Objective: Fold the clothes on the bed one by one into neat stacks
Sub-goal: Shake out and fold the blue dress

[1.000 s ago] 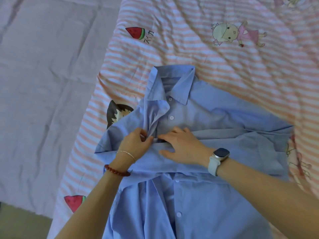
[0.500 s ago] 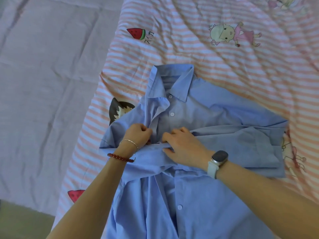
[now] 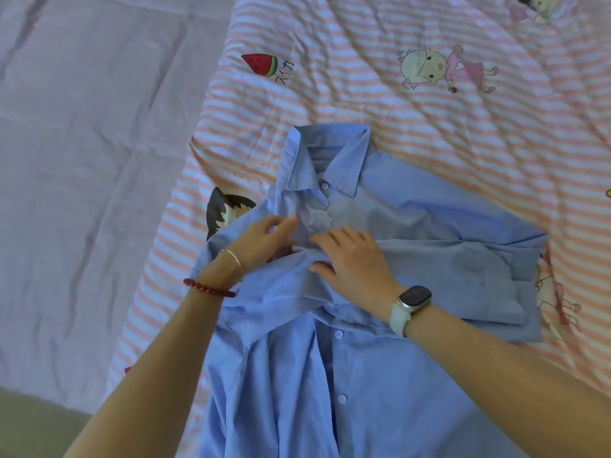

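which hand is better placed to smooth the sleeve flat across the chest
Right, probably. The right hand already lies flat on the folded sleeve of the shirt. The left hand is at the placket by the collar, fingertips on the fabric.

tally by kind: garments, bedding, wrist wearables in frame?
Garments: 1, blue shirt
Bedding: 2, striped quilt, lilac sheet
Wrist wearables: 3, red bead bracelet, thin chain bracelet, smartwatch
Total: 6
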A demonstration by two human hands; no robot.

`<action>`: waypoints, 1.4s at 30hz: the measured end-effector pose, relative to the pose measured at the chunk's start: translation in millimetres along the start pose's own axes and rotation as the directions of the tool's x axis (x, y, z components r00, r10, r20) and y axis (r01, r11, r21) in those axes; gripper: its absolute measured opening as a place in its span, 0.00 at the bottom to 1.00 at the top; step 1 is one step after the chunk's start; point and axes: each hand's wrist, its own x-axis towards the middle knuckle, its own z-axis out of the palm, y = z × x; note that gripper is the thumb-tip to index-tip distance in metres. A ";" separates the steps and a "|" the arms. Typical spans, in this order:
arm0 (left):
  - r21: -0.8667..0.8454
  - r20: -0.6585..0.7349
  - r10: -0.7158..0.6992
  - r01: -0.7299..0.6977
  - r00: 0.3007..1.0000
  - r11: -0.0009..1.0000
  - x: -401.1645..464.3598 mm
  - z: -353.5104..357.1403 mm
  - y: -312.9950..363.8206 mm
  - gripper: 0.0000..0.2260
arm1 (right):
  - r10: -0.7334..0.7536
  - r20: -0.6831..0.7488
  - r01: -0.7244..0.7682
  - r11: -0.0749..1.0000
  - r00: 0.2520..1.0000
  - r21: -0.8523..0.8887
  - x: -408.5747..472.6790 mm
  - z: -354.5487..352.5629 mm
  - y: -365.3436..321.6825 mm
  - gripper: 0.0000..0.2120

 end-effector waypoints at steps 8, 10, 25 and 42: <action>0.795 -0.067 0.140 -0.032 0.988 0.606 11.9 -11.2 -27.6 0.08 | 0.139 0.378 -0.040 0.965 0.915 -0.259 4.4 10.0 47.1 0.34; 0.643 -0.120 0.250 -0.116 0.961 0.757 26.2 -16.5 -10.9 0.08 | 0.065 0.305 -0.017 0.987 0.950 -0.158 17.0 1.2 58.6 0.29; -0.029 -0.426 -0.135 0.135 0.895 0.990 144.7 -13.8 80.0 0.15 | 0.795 0.341 -0.799 0.275 0.502 0.534 147.8 -24.5 126.1 0.16; -0.866 -0.051 -0.168 0.040 0.985 0.499 102.1 -57.4 34.0 0.15 | 0.636 0.653 -0.515 -0.429 0.411 0.742 128.9 -55.8 153.8 0.09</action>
